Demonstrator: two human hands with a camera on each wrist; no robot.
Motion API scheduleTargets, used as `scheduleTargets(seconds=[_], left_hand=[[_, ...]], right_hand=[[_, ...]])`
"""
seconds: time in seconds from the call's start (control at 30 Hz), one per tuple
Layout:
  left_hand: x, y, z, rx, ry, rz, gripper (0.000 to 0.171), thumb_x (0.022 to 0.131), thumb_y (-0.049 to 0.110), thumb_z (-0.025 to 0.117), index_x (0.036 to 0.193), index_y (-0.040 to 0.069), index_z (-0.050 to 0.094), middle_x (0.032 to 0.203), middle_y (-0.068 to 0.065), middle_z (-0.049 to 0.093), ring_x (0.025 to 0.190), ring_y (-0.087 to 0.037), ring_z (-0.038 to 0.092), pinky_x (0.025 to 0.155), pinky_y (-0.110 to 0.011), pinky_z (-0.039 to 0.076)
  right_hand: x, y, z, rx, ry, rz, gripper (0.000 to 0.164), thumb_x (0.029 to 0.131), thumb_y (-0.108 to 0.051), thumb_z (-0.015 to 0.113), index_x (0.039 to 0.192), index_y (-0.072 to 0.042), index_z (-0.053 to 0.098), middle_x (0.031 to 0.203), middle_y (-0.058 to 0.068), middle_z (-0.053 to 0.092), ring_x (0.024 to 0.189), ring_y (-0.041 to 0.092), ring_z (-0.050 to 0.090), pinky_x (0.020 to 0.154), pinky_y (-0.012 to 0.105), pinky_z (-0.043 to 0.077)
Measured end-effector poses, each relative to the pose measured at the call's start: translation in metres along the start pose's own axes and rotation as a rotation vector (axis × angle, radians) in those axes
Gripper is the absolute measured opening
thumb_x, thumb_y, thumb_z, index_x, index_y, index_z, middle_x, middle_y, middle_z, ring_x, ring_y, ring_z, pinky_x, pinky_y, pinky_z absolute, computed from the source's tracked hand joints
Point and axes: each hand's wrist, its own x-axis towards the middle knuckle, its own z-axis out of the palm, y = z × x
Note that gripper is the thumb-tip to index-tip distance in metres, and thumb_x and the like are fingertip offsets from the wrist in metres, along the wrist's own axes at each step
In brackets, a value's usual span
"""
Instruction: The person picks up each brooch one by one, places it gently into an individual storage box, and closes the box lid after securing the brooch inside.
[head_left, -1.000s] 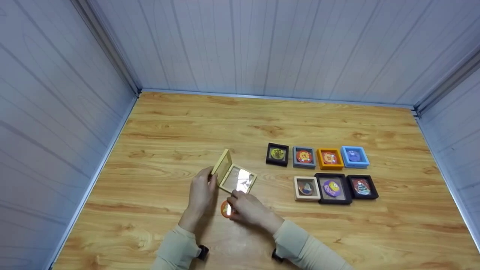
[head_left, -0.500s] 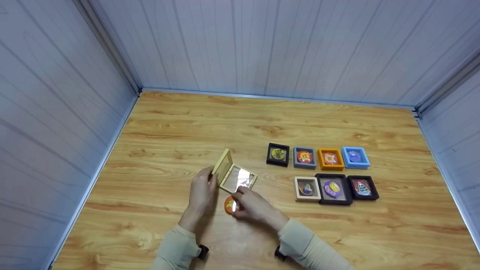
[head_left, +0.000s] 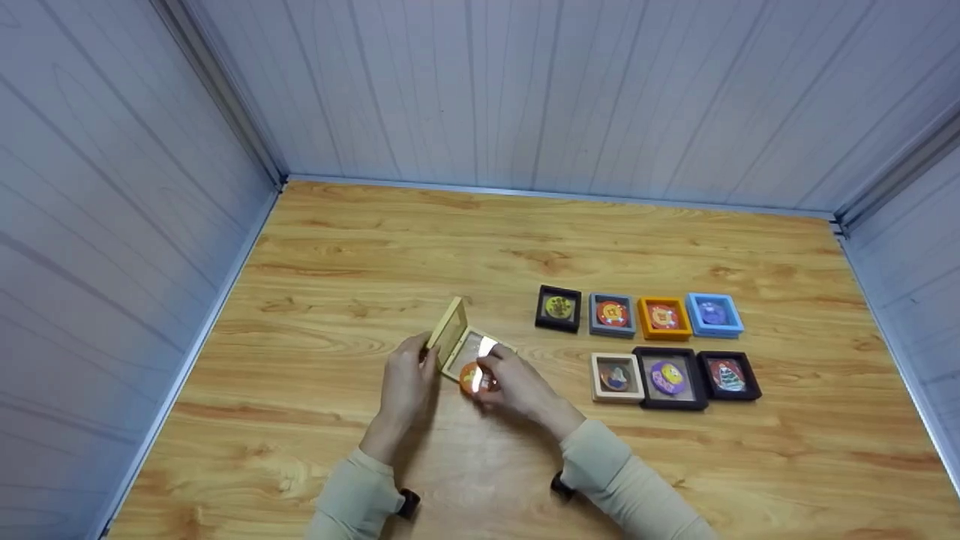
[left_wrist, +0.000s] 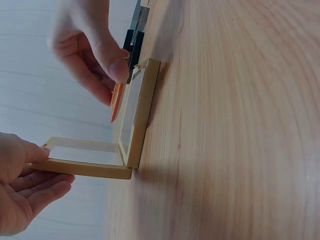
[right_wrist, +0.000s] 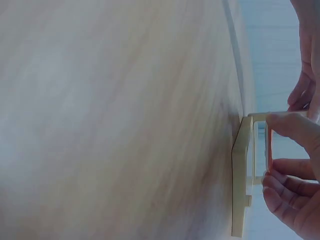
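Observation:
A pale yellow display frame [head_left: 454,330] with clear film panes stands hinged open on the table, one half flat and the other upright. My left hand [head_left: 405,375] grips the upright half [left_wrist: 85,169] at its edge, thumb on one side and fingers on the other. Between thumb and fingertips my right hand [head_left: 525,386] pinches a round orange disc [head_left: 469,377] with a yellow picture. In the left wrist view the disc [left_wrist: 117,101] hangs close over the film of the flat half [left_wrist: 142,117]. From the right wrist, its thin edge [right_wrist: 270,150] shows between thumb and fingers.
To the right lie two rows of filled display frames, among them a black one [head_left: 540,309], an orange one [head_left: 664,336], a light blue one [head_left: 736,330] and a cream one [head_left: 595,379]. White panel walls [head_left: 495,90] border the wooden table [head_left: 360,247].
My right hand has carried the orange disc up and slightly right, from the table in front of the frame to over its flat half. My left hand keeps its grip on the upright half.

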Motion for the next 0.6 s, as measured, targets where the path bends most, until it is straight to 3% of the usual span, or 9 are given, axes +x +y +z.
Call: scheduleTargets(seconds=[0.2, 0.6], left_hand=[[-0.001, 0.001, 0.000, 0.003, -0.009, -0.007, 0.017, 0.082, 0.002, 0.059, 0.096, -0.007, 0.062, 0.087, -0.015, 0.062, 0.077, -0.022, 0.060, 0.067, -0.029, 0.050], [-0.002, 0.002, 0.000, 0.016, 0.002, 0.007, 0.018, 0.081, 0.002, 0.060, 0.097, -0.007, 0.062, 0.085, -0.014, 0.062, 0.075, -0.021, 0.059, 0.065, -0.031, 0.050]], right_hand=[[0.008, 0.007, -0.001, 0.012, 0.060, 0.051, 0.034, 0.070, -0.020, 0.073, 0.094, 0.000, 0.060, 0.087, 0.005, 0.048, 0.076, 0.016, 0.049, 0.067, 0.030, 0.046], [0.019, 0.012, 0.004, -0.028, 0.080, 0.081, 0.039, 0.074, -0.025, 0.070, 0.101, 0.001, 0.060, 0.085, 0.004, 0.046, 0.072, 0.014, 0.047, 0.063, 0.028, 0.046]])
